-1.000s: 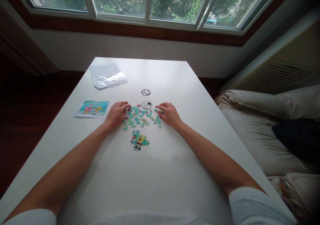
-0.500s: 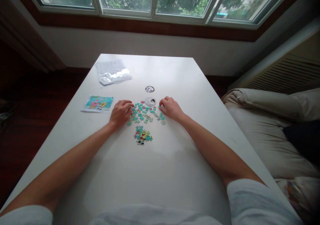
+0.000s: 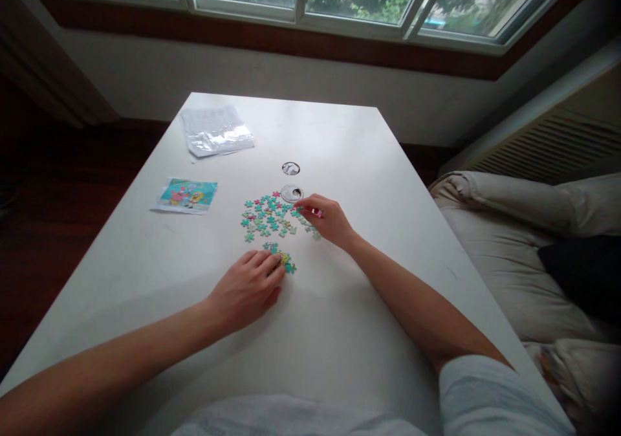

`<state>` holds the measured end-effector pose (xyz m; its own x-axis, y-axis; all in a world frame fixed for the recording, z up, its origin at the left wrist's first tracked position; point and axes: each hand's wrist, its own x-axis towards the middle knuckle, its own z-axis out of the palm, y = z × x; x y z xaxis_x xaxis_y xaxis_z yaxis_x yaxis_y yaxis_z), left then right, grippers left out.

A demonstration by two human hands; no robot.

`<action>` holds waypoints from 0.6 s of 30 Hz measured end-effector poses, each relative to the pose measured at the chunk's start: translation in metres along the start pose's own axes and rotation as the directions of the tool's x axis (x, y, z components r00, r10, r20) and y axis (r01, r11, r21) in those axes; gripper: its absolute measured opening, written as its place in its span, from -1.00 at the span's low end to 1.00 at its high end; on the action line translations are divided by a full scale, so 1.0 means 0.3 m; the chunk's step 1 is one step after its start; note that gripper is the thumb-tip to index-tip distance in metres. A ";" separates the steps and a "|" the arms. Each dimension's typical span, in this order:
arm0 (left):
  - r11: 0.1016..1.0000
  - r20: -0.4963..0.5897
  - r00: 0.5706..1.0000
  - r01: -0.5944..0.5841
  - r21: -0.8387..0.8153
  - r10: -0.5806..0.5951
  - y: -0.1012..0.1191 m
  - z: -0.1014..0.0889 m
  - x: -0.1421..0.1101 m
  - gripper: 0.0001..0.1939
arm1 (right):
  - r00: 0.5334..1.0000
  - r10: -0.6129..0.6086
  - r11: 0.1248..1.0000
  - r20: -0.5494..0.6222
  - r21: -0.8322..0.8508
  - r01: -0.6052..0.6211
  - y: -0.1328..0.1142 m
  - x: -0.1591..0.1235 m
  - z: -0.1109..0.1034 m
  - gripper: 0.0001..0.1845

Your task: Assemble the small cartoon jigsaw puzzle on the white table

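My left hand (image 3: 250, 288) lies over the small assembled part of a jigsaw puzzle (image 3: 287, 260), its fingers laid loosely across the near-left side and covering much of the yellow cartoon figure. Beyond it is a spread of loose, mostly teal jigsaw pieces (image 3: 266, 216), with a few pink ones among them. At the right edge of that spread my right hand (image 3: 326, 219) has its thumb and forefinger pinched together on a small puzzle piece (image 3: 295, 207), which is mostly hidden by the fingertips. A bit of pink shows in the gap between its fingers.
A picture card (image 3: 188, 196) with the cartoon scene lies left of the pieces. Clear plastic packaging with paper (image 3: 217, 132) is at the far left of the white table (image 3: 339, 145). Two round inserts (image 3: 291, 168) are set in the tabletop. A beige sofa (image 3: 490, 248) stands at right.
My left hand has left the loose pieces and come nearer, onto the assembled part. My right hand has shifted slightly left, its fingertips now pinching among the pieces. The view has tilted slightly.
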<state>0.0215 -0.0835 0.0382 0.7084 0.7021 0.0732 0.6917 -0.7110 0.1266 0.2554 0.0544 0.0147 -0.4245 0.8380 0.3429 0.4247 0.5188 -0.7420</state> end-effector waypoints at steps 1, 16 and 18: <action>1.000 0.007 1.000 0.011 0.006 -0.011 0.017 0.004 -0.006 -0.71 | 1.000 0.026 0.998 -0.003 0.050 -0.026 -0.019 -0.001 0.017 -0.82; 0.998 -0.043 0.999 -0.033 -0.053 0.031 0.061 0.079 -0.015 -0.55 | 0.947 0.213 0.849 0.242 0.434 -0.302 -0.052 -0.050 0.135 -0.75; 0.998 -0.050 0.999 -0.015 -0.062 0.012 0.058 0.084 -0.018 -0.55 | 0.946 0.212 0.829 0.245 0.467 -0.306 -0.043 -0.053 0.146 -0.76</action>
<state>0.0332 -0.1007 0.0152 0.7089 0.6944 0.1237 0.6707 -0.7180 0.1862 0.2215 0.0270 -0.0065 -0.5078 0.8611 0.0262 0.1088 0.0943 -0.9896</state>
